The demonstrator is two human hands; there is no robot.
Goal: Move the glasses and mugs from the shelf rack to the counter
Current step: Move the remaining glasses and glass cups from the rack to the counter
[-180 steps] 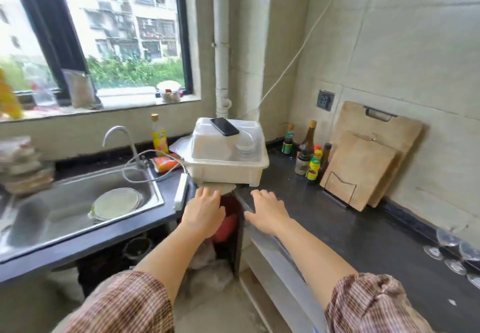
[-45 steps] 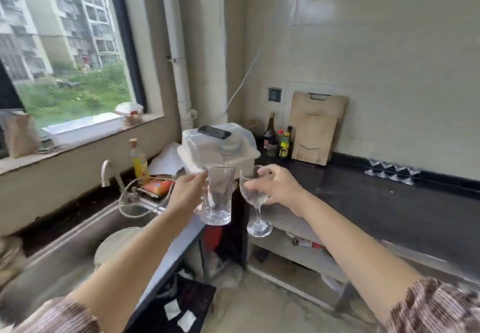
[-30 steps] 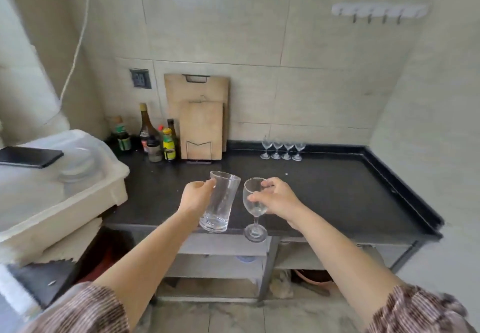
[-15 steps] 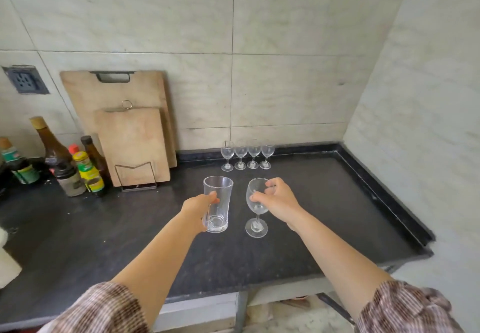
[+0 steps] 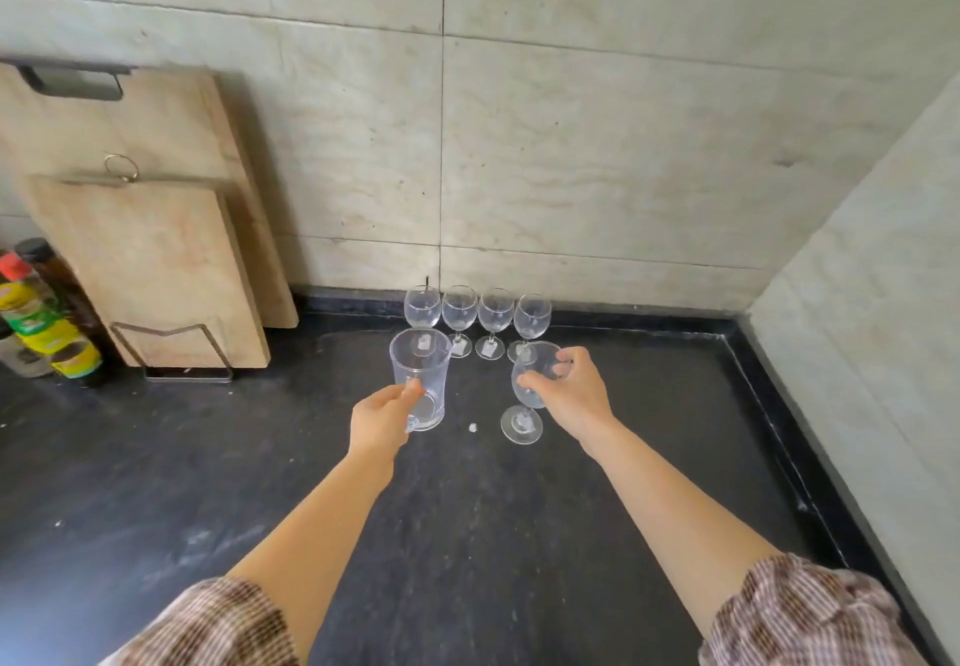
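Left hand (image 5: 382,418): grips clear mug (image 5: 421,384) by its handle.
Right hand (image 5: 574,395): clasps wine glass (image 5: 530,395) bowl over counter (image 5: 208,483).

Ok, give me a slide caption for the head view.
Left hand lowers a glass mug, right hand a wine glass, before four wine glasses on the counter.

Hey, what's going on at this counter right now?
A person is bringing glassware to the black counter. The left hand grips a clear glass mug and the right hand holds a wine glass by its bowl. Both sit low over the counter; whether they touch it is unclear. Four more wine glasses stand in a row by the wall, with cutting boards leaning to the left.
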